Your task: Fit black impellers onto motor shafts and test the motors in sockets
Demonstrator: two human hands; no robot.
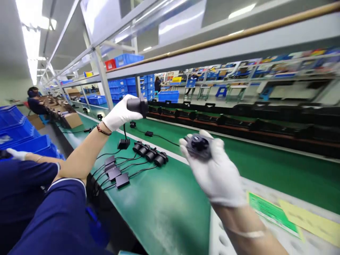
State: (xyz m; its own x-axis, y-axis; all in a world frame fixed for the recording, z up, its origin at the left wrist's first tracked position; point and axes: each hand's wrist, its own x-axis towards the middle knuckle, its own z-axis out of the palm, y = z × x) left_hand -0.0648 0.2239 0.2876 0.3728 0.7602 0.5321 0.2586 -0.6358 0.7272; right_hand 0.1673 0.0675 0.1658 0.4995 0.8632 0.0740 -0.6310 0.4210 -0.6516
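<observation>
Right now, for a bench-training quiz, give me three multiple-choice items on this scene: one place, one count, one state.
1. Where does the row of black plugs lie?
A in a blue crate
B on the green bench mat
C on a yellow sheet

2. How many plugs are in that row?
A two
B three
C four

3. What does the gloved left hand do?
A holds a black plug up
B rests on the mat
C hangs empty

1 B: they sit on the green surface.
2 C: four lie side by side.
3 A: it grips one above the mat.

Black connectors (150,154) across green workbench (164,216)
</observation>
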